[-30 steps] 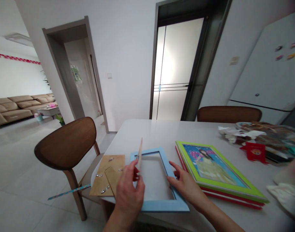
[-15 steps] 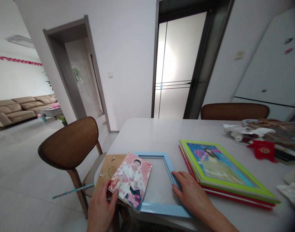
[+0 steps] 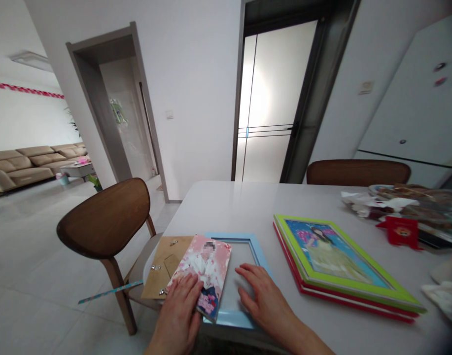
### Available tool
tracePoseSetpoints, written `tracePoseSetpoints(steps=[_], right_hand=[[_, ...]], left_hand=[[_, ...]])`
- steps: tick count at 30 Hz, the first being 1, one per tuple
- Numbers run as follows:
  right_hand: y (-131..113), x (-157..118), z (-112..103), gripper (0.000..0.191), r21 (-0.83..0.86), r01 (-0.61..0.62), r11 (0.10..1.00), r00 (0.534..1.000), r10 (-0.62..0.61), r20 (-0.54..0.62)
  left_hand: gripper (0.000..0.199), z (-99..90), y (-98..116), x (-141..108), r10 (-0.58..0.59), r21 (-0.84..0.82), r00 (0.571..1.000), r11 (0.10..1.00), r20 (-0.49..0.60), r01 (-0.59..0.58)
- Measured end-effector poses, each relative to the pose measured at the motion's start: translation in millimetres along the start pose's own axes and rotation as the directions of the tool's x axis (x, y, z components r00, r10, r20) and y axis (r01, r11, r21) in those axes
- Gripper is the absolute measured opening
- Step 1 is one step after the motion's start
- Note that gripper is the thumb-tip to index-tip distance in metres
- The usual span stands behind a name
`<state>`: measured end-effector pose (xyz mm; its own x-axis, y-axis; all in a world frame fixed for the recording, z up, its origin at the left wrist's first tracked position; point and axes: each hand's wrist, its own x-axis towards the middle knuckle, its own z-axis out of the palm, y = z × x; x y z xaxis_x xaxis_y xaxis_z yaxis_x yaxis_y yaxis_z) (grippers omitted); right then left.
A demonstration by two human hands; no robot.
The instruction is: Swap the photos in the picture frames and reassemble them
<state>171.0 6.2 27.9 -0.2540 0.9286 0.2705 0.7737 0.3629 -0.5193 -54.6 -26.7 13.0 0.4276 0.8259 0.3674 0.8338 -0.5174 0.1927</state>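
Observation:
A pink photo print [image 3: 219, 266] lies tilted over the left side of a light blue frame [image 3: 260, 251] at the table's front edge. My left hand [image 3: 181, 303] rests on the photo's lower left part, fingers extended. My right hand [image 3: 264, 298] is over the blue frame's right side, its fingers spread and nothing held. Left of the photo, partly beneath it, is a brown backing board [image 3: 159, 266] with metal clips and a stand. To the right a green frame [image 3: 303, 256] with a picture lies on a red frame [image 3: 292, 256].
On the white table [image 3: 248, 202], plastic bags [image 3: 433, 207] and a red packet [image 3: 402, 232] sit at the right. One brown chair [image 3: 107, 217] stands at the left and another [image 3: 359, 172] behind the table. A patterned strip [image 3: 111, 292] sticks out beside the left chair.
My left hand has moved right, from the photo's left edge onto its surface. My right hand has come off the blue frame's right edge and shifted left over its opening.

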Motion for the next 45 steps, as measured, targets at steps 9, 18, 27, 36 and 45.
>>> tracePoseSetpoints(steps=[9,18,27,36,45], right_hand=[[-24,14,6,0.041,0.680,-0.247,0.691,0.967,0.220,0.127],[-34,29,1,0.047,0.959,-0.284,-0.003,0.885,0.384,0.263],[23,38,-29,0.053,0.661,-0.453,0.598,0.872,0.453,0.186],[26,44,-21,0.042,0.112,-0.267,0.957,0.964,0.266,0.031],[28,42,-27,0.029,-0.176,-0.260,0.950,0.961,0.271,0.046]], left_hand=[[0.030,-26.0,19,36,-0.743,-0.824,0.627,0.493,-0.234,0.277],[0.040,-12.1,68,60,-0.754,-0.961,0.631,-0.273,0.183,-0.047],[0.037,12.6,48,35,-0.450,-0.733,0.893,0.614,-0.022,0.291],[0.038,24.7,49,30,-0.117,-0.326,0.993,0.939,0.002,0.112],[0.037,18.0,53,33,-0.055,-0.247,0.994,0.966,0.096,0.077]])
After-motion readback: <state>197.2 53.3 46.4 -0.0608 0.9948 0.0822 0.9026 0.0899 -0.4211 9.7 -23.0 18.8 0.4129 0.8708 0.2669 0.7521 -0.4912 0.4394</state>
